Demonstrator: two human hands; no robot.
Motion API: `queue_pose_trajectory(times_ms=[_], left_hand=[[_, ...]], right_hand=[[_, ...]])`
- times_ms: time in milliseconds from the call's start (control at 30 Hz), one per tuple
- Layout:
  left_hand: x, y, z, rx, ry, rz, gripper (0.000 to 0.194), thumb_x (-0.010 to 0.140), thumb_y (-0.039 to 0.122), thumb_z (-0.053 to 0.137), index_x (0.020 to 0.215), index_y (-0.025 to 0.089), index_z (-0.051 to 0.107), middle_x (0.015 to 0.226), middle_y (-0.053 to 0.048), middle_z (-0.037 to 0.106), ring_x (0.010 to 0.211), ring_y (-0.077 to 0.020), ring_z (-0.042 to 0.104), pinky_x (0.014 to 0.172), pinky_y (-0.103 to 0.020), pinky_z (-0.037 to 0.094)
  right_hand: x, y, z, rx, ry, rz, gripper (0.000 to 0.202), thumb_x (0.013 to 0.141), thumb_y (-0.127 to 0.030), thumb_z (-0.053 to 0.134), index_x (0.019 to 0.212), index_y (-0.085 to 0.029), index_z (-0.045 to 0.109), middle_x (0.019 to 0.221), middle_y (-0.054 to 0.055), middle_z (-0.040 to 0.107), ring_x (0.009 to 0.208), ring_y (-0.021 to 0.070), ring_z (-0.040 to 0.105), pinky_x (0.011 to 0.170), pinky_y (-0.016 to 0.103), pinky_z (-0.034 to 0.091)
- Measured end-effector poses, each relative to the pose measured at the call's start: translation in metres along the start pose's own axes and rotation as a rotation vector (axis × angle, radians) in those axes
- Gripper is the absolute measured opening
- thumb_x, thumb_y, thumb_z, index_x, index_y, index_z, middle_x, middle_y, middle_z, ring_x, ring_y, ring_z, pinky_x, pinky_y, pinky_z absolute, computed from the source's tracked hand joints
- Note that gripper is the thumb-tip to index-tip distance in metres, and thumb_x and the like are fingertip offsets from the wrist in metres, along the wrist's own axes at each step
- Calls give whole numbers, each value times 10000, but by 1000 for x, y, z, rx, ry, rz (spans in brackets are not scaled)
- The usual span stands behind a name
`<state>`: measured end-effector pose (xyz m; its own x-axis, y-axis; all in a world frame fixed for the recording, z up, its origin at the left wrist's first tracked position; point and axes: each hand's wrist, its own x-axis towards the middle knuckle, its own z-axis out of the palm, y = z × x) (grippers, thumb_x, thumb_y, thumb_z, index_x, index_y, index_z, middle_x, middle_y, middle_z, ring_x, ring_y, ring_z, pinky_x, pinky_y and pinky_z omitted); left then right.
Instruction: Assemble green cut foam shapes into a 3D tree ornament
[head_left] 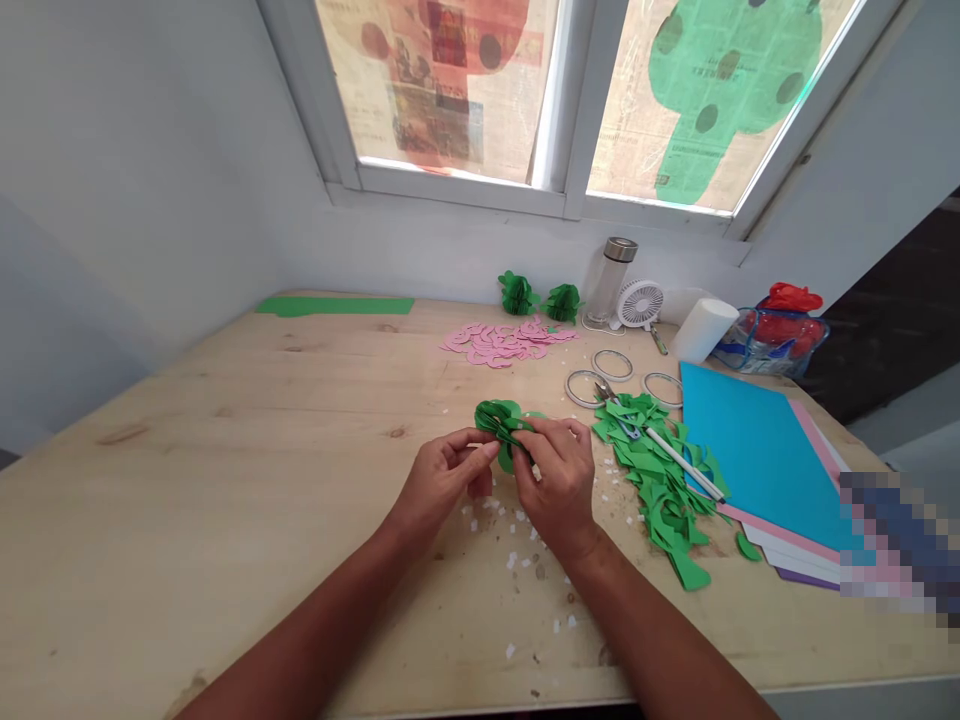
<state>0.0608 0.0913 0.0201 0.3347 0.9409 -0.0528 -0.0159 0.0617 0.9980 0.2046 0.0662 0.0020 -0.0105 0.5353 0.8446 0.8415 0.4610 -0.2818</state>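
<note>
White paper bits (pixel 512 560) litter the wooden table (pixel 225 500) at lower centre. At mid-frame, the fingers of my left hand (pixel 442 480) and right hand (pixel 559 475) are clamped on a layered, rounded green paper bundle (pixel 493 414). Right of it, green scraps (pixel 660 508) lie heaped under scissors (pixel 604 392) and a white stick (pixel 684 463), beside flat blue paper (pixel 765 450). Farther up: curly pink cutouts (pixel 499 345), two pleated green balls (pixel 517 295).

Green paper piece (pixel 492 415), many-layered, folds fanned, between the fingers (pixel 543 445)
</note>
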Motion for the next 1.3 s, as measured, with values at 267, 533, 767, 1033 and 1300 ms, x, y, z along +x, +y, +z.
queue_pose_trajectory(times_ms=[267,533,767,1033,1300], left_hand=[[4,-6,-2,-302,-58,-81,241,770,375,661,782,146,586,511,20,561,491,-92,476,504,-202,393],[7,-7,-6,-401,-86,-141,225,721,320,720,765,145,585,543,11,585,497,-85,501,497,-185,409],[8,-9,-8,-431,-67,-169,203,658,250,750,765,138,620,569,-5,618,505,-89,530,505,-187,427],[8,-10,-8,-429,-33,-158,143,657,234,729,691,131,636,556,-12,617,503,-84,526,513,-190,418],[7,-6,-8,-410,22,-156,153,613,214,734,672,133,619,544,15,580,475,-88,527,478,-198,409]], right_hand=[[1,-6,0,-18,-86,-75,151,861,-96,497,860,-198,608,937,64,706,856,168,640,842,370,389],[-1,-6,2,56,-135,-56,133,856,-125,517,905,-197,617,974,70,698,916,182,637,860,381,389],[-5,-2,4,117,-152,10,168,827,-140,555,978,-192,605,1006,87,693,972,201,631,875,396,398],[-5,-3,3,161,-214,65,186,824,-211,572,1006,-201,613,1023,93,687,1018,223,619,919,412,403],[-4,-2,3,206,-224,81,143,830,-176,547,946,-206,626,968,72,705,1012,215,631,921,397,406]])
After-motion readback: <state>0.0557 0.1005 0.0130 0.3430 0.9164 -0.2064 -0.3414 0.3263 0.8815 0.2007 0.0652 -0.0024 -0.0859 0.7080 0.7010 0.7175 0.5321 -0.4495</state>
